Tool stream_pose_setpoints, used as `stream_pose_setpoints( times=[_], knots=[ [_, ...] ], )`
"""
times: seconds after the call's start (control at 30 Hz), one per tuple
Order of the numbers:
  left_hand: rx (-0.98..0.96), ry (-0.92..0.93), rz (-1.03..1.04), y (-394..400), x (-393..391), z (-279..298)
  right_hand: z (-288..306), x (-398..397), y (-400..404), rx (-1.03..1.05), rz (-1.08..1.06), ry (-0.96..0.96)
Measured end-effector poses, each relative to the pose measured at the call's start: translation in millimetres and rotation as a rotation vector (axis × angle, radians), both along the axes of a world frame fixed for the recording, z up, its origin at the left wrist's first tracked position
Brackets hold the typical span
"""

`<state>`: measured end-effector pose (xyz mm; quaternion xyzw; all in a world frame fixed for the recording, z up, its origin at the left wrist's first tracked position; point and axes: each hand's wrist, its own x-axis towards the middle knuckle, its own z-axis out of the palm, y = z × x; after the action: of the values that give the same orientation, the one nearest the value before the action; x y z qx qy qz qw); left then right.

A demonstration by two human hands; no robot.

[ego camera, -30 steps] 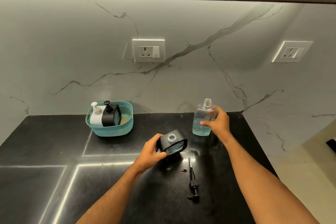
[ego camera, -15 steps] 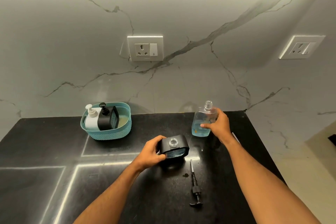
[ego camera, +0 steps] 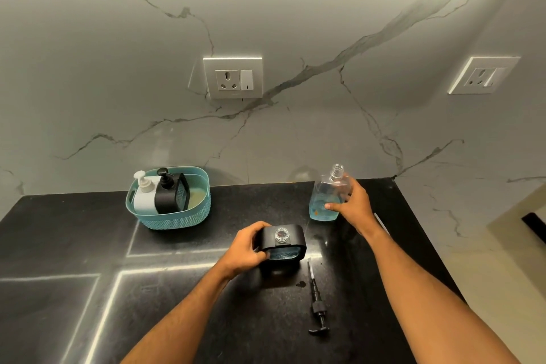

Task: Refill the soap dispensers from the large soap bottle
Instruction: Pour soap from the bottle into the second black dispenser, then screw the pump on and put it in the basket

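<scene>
Black counter (ego camera: 88, 245): left hand (ego camera: 246, 248) grips open dispenser (ego camera: 282, 241), right hand (ego camera: 350, 202) grips soap bottle (ego camera: 323, 201); narrow neck, a pour could spill.

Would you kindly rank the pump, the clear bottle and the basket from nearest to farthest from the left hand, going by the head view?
1. Pump: lying on the counter, just right of the left hand and nearer the camera.
2. Clear bottle: farther right and back, gripped by the right hand.
3. Basket: back left by the wall; close to the bottle in distance.
</scene>
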<state>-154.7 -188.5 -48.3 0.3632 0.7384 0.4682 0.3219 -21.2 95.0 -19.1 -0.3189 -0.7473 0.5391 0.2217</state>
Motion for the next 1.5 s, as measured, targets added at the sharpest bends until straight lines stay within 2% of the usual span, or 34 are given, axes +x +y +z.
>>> stream_pose_setpoints(
  times=[0.2, 0.43, 0.5, 0.6, 0.77, 0.87, 1.07, 1.2, 1.37, 1.5],
  knots=[
    [-0.001, -0.005, -0.015, 1.1, 1.0, 0.7, -4.1, 9.1, -4.1, -0.003, -0.011, -0.012],
    [-0.027, 0.037, -0.006, -1.0, 4.0, 2.8, -20.3, 44.3, -32.1, 0.157, -0.279, 0.003],
    [-0.02, 0.074, 0.01, -1.4, 6.1, 2.6, -24.2, 53.2, -42.5, 0.179, -0.266, -0.032],
    [-0.021, 0.107, 0.027, -2.1, 9.0, 1.9, -28.8, 62.5, -62.6, 0.197, -0.1, -0.234],
    [-0.03, 0.121, 0.029, -4.8, 16.8, 0.1, -31.6, 74.7, -106.3, 0.341, 0.172, -0.749],
    [-0.029, 0.146, 0.037, -7.7, 23.8, -0.8, -36.4, 81.6, -130.4, 0.426, 0.24, -0.874],
    [-0.046, 0.15, 0.027, -13.1, 30.7, -2.2, -37.1, 88.5, -156.1, 0.379, 0.226, -0.901],
    [-0.062, 0.142, 0.023, -14.5, 32.5, -2.4, -29.5, 91.6, -158.1, 0.392, 0.103, -0.827],
    [-0.059, 0.145, 0.019, -14.4, 32.0, -3.8, 0.5, 92.8, -148.9, 0.402, -0.114, -0.581],
    [-0.06, 0.14, 0.021, -13.9, 31.9, -6.1, 31.2, 90.4, -143.1, 0.51, -0.155, -0.345]
  ],
)
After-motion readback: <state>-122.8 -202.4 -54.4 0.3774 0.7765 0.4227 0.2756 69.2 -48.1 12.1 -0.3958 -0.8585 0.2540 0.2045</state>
